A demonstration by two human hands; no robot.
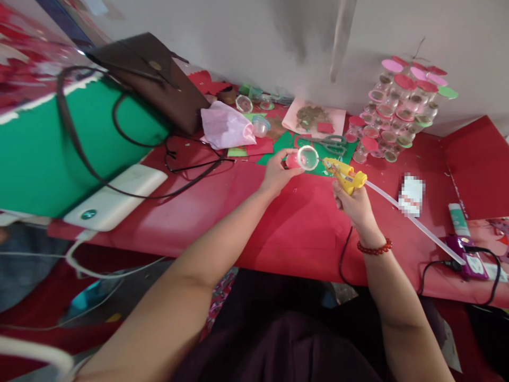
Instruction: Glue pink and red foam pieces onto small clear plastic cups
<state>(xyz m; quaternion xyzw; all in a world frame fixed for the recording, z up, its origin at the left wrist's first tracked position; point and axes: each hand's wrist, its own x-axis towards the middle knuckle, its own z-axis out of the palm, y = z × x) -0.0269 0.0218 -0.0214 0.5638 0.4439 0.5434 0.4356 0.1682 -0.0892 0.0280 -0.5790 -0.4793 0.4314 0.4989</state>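
Observation:
My left hand (276, 172) is closed around a small clear plastic cup (308, 158), its open rim tilted toward the right; something pink or red shows through its side. In my right hand (353, 204) is a yellow hot glue gun (344, 174), the nozzle close to the cup's rim; whether they touch I cannot tell. A long translucent glue stick (417, 225) sticks out of the gun's back end. Behind the hands, scissors with grey-green handles (334, 144) lie on a green sheet (284, 148).
Stacked clear cups with coloured discs (405, 106) stand at the back right. A pink sheet bears brown crumbs (314, 118). To the left are a brown bag (147, 74), eyeglasses (194, 165) and a white power strip (115, 196). A purple box (471, 260) with cords sits right.

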